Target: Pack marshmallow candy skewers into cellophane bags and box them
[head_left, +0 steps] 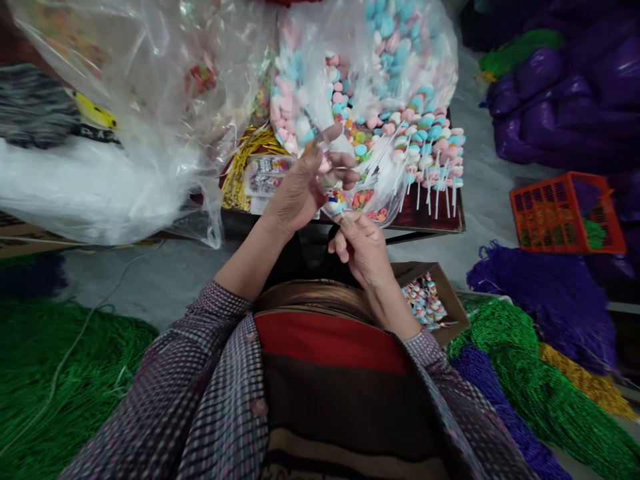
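Between my hands is a marshmallow skewer point(335, 202) in a clear wrapper, with pink, white and blue pieces showing. The curled fingers of my left hand point(303, 183) close around its upper part and hide much of it. At the lower end, my right hand point(363, 247) pinches the skewer between thumb and fingers; the stick there is mostly covered. Beyond my hands, bare marshmallow skewers point(440, 150) lie in rows with white sticks hanging past the table edge. Printed clear wrappers point(267, 175) and gold ties point(235, 177) lie left of my left hand.
Big clear bags of pink and blue marshmallows point(400, 47) stand on the dark table point(430, 223). A cardboard box point(453, 293) of wrapped skewers sits low at my right. Farther right is an orange crate point(545, 217). Green cord bundles point(540, 360) lie on the floor.
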Motion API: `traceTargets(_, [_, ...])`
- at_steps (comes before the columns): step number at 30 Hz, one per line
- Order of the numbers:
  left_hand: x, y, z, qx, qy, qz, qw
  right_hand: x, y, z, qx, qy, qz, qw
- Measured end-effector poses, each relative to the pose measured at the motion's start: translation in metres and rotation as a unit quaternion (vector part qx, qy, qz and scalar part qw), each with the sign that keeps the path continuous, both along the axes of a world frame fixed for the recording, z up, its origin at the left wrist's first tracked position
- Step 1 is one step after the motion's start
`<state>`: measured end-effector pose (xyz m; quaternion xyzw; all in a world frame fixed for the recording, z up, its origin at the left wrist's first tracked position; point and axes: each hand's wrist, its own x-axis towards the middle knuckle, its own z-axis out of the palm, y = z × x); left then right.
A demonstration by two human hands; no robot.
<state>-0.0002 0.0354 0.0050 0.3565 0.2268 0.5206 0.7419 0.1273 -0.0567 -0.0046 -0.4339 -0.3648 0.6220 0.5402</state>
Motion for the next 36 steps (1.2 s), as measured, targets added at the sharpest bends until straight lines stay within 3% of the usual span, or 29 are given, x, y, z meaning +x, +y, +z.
traceTargets(5, [0.001, -0.016, -0.011, 0.041, 0.020, -0.041, 0.998, 0.003, 0.007, 0.005, 0.061, -0.096, -0.081, 0.990])
traceTargets(12, [0.015, -0.035, -0.018, -0.001, 0.094, -0.035, 0.995, -0.005, 0.007, -0.005, 0.071, -0.097, -0.046, 0.992])
traceTargets(15, [0.016, -0.033, -0.017, -0.023, 0.102, -0.033, 0.994, 0.003, 0.006, -0.003, 0.093, -0.171, 0.009, 0.981])
traceTargets(17, [0.014, -0.029, -0.017, -0.027, 0.094, -0.005, 0.995, 0.013, 0.005, 0.004, 0.143, -0.292, 0.018, 0.946])
traceTargets(20, [0.012, -0.025, -0.015, -0.021, 0.083, 0.046, 0.995, 0.027, 0.006, 0.018, 0.263, -0.459, -0.113, 0.841])
traceTargets(22, [0.012, -0.026, -0.014, -0.014, 0.081, 0.047, 0.995, 0.032, 0.010, 0.024, 0.326, -0.507, -0.172, 0.779])
traceTargets(27, [0.012, -0.032, -0.017, 0.003, 0.046, -0.013, 0.999, 0.031, 0.024, 0.020, 0.398, -0.558, -0.141, 0.714])
traceTargets(30, [0.009, -0.032, -0.020, 0.017, 0.044, -0.028, 0.998, 0.030, 0.027, 0.014, 0.396, -0.560, -0.155, 0.711])
traceTargets(36, [0.009, -0.028, -0.029, 0.047, 0.080, -0.026, 0.995, 0.033, 0.025, 0.014, 0.348, -0.530, -0.149, 0.759])
